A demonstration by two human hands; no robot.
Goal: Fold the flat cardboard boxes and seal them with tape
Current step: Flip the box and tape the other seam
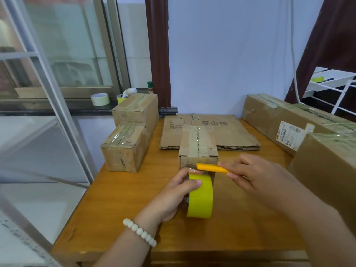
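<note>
Wooden table [119, 199]: left hand [173, 197] gripping tape roll [201, 197] below taped box [198, 147]; right hand [256, 176] pinching yellow cutter [212, 167] against it.

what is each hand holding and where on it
The left hand grips the tape roll at its top, thumb on the outer band. The right hand pinches the cutter by its rear end.

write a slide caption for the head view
Left hand holds the tape roll, right hand holds a yellow cutter at the small box.
</note>
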